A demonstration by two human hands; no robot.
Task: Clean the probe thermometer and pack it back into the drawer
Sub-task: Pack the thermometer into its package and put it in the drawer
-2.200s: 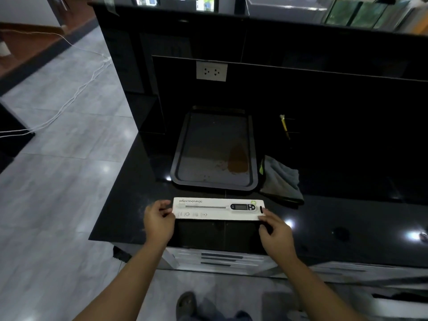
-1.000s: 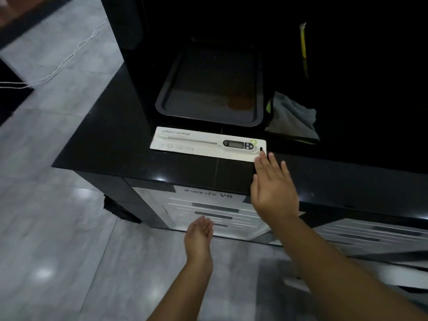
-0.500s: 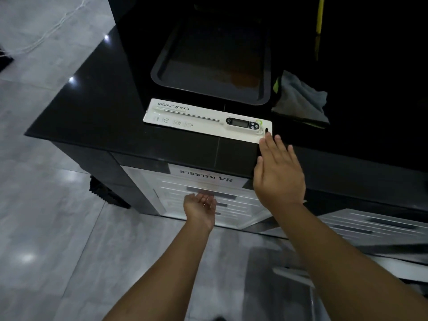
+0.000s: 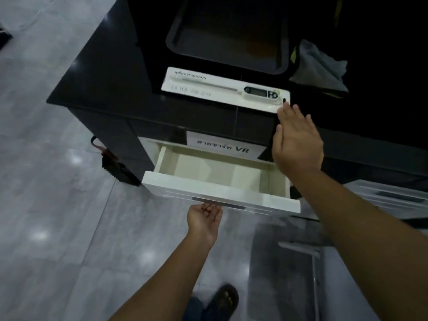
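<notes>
The probe thermometer sits in its white card pack (image 4: 220,89) on the black counter's front edge, with the dark display end to the right. My right hand (image 4: 296,142) lies flat, fingers apart, with its fingertips touching the pack's right end. Below the counter a white drawer (image 4: 220,193) stands pulled out, and its cream inside holds nothing. My left hand (image 4: 205,220) is palm up under the drawer front, fingers curled into the handle slot.
A dark baking tray (image 4: 228,31) with a brown stain lies behind the pack. A grey cloth (image 4: 319,68) lies to its right. More white drawers (image 4: 393,200) sit at the right. A sandalled foot (image 4: 222,302) is on the grey tiled floor.
My left hand left the pack, dropped to the drawer front and pulled the drawer out. My right hand stayed at the pack's right end. The view tilted downward.
</notes>
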